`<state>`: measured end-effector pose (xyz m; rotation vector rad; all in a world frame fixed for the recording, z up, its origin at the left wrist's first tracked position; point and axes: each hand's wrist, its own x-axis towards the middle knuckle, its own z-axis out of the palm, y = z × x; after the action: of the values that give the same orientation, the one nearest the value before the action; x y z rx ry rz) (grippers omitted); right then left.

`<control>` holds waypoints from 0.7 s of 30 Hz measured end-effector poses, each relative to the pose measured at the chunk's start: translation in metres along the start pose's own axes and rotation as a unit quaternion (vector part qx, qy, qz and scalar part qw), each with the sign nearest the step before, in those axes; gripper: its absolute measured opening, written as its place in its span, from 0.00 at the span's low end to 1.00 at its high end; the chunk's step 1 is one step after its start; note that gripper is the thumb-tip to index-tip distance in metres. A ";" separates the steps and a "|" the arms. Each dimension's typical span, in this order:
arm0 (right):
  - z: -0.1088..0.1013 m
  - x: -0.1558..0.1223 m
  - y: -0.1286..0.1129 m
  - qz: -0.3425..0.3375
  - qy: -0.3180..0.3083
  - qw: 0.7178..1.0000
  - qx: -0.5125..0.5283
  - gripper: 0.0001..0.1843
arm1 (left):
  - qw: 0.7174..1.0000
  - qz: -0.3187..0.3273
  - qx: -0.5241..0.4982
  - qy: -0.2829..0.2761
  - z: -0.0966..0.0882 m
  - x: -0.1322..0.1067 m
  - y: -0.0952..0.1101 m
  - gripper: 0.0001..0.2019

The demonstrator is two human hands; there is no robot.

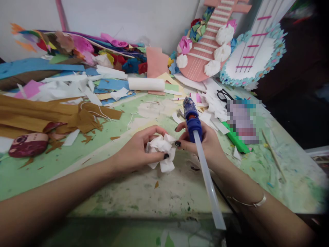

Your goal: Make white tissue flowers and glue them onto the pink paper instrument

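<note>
My left hand (pixel 140 147) is closed around a white crumpled paper flower (pixel 161 145), thumb pressing on its near side. My right hand (pixel 208 142) grips a blue hot glue gun (pixel 193 127), whose nozzle end points away from me. A long translucent glue stick (pixel 208 185) sticks out of its back end toward me. The right thumb and a fingertip come close to the flower's right edge; whether they touch it I cannot tell. The glue gun's handle is mostly hidden by the right hand.
Brown crepe paper (pixel 51 113) and a dark red patterned case (pixel 28 144) lie left. A white paper roll (pixel 146 84) is behind the hands. Black-handled scissors (pixel 224 95), a green strip (pixel 236 139) and a thin stick (pixel 273 156) lie right. Paper guitars (pixel 203 58) lean at the back.
</note>
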<state>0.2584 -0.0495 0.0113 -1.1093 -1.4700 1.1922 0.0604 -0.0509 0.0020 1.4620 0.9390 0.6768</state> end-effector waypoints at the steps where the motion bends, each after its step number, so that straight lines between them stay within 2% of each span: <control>1: 0.001 -0.001 0.001 -0.013 -0.001 1.000 -0.009 0.19 | 1.000 0.000 -0.003 -0.003 0.001 0.000 0.000 0.18; 7: 0.005 -0.007 0.010 -0.056 -0.021 0.997 -0.040 0.15 | 1.000 0.018 -0.008 -0.015 0.004 0.002 -0.003 0.16; 10: 0.004 -0.009 0.012 -0.089 -0.012 0.991 -0.100 0.12 | 1.000 0.015 -0.006 -0.020 0.005 0.003 -0.006 0.16; 17: 0.001 -0.013 0.011 -0.221 0.018 0.940 -0.259 0.11 | 0.999 0.023 -0.004 -0.027 0.005 0.006 -0.014 0.12; 21: 0.001 -0.014 0.010 -0.280 -0.004 0.912 -0.299 0.11 | 0.999 0.013 -0.023 -0.019 0.005 0.007 -0.016 0.12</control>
<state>0.2606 -0.0620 -0.0005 -0.9499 -2.0511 0.3427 0.0656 -0.0481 -0.0147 1.4437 0.8707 0.6837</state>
